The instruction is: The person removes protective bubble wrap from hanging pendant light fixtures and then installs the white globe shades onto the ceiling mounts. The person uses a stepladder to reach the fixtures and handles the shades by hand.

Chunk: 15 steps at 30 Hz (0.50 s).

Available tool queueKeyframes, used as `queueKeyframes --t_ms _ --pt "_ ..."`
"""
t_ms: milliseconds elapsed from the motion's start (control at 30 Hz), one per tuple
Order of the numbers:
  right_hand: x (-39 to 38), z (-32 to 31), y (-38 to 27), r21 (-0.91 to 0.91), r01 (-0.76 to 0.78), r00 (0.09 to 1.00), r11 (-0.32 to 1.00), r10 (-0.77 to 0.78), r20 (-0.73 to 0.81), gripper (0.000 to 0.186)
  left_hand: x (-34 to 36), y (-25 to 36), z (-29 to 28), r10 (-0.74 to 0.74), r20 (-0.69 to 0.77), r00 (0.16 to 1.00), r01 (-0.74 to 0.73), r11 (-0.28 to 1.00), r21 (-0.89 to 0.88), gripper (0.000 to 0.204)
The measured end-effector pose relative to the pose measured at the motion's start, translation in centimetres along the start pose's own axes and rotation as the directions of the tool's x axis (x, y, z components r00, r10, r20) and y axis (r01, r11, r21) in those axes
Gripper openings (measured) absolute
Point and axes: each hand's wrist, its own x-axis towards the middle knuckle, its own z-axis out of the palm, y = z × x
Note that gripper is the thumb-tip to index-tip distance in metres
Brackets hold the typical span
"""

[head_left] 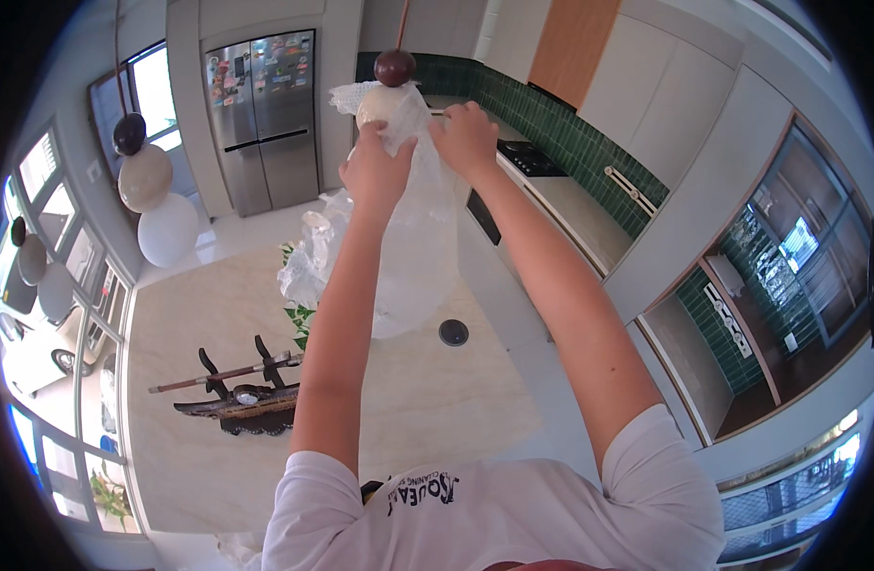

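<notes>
Both my arms are raised toward a pendant lamp that hangs on a reddish cord. Its dark brown ball [395,68] is uncovered at the top, with a cream ball [377,105] just under it. Translucent bubble wrap [416,224] goes around the cream ball and drapes down between my forearms, hiding what is lower on the lamp. My left hand [374,171] is closed on the wrap against the cream ball's lower side. To its right, my right hand [467,140] pinches the wrap's right edge, fingers partly hidden.
Beneath is a beige stone counter [199,305] with a dark sword stand [242,400], a leafy plant [301,324], crumpled clear plastic [313,252] and a round black fitting [453,332]. Other pendant lamps [146,178] hang at left. A steel fridge [266,133] stands behind; cabinets line the right.
</notes>
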Motion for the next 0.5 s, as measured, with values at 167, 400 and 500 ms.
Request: queueKeyframes --t_ms 167,400,500 --pt "2.3 -0.8 1.2 0.285 -0.139 0.954 0.948 0.051 0.296 0.052 -1.1 1.2 1.1 0.129 0.135 0.982 -0.103 0.978 -0.182 0.034" --pt "4.6 -2.7 2.6 0.227 -0.100 0.897 0.969 -0.012 0.443 0.041 -0.1 2.0 2.1 0.358 0.244 0.901 -0.323 0.930 -0.175 0.036" --pt "4.5 -2.7 2.8 0.163 -0.060 0.943 0.985 0.002 0.334 0.034 1.6 2.5 2.5 0.304 -0.171 0.937 -0.298 0.953 0.061 0.042"
